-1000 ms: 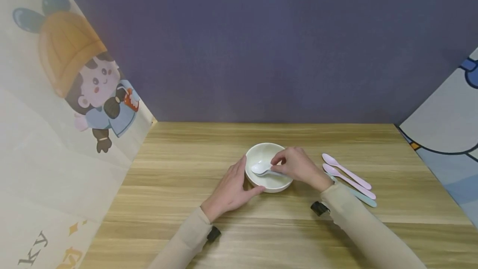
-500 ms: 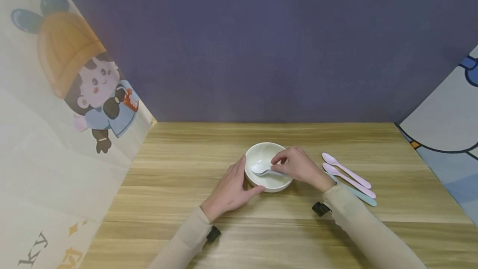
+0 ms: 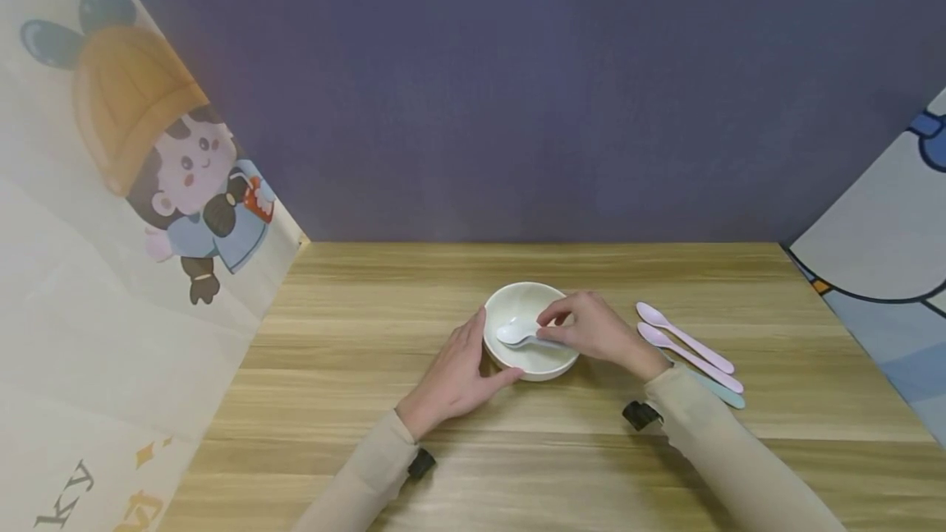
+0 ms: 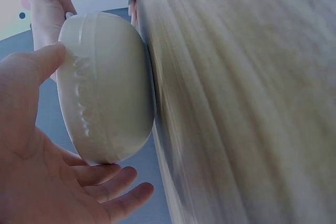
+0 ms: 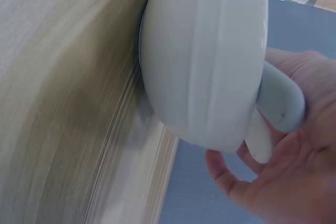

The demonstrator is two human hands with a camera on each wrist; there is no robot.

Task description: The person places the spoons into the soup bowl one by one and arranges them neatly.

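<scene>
1. The left hand (image 3: 460, 374) lies spread against the bowl's left and near sides, fingers extended, thumb by the near rim; it steadies the bowl rather than wrapping it.
2. The cream-white bowl (image 3: 517, 300) stands upright on the wood-grain table (image 3: 355, 335). It looks stiff and smooth, so probably slippery, and perhaps brittle if ceramic; the material is uncertain. Opposite sides of its wall should give the surest hold.
3. The white spoon (image 3: 512, 332) rests inside the bowl, pointing its handle toward the right rim. It is presumably light, rigid plastic, best pinched at the neck or handle. A grey-blue handle (image 5: 282, 100) also juts past the rim in the right wrist view, suggesting a second spoon.
4. The right hand (image 3: 597, 332) pinches the white spoon between thumb and fingers; whether it holds the grey-blue handle too, I cannot tell.
5. Farther right, two pink spoons (image 3: 686, 337) and a teal spoon (image 3: 723, 393) lie on the table, likely just as light.
6. Since the earlier head frames, the left hand, bowl and white spoon look practically unchanged; the right cuff (image 3: 683, 391) sits slightly farther right.
</scene>
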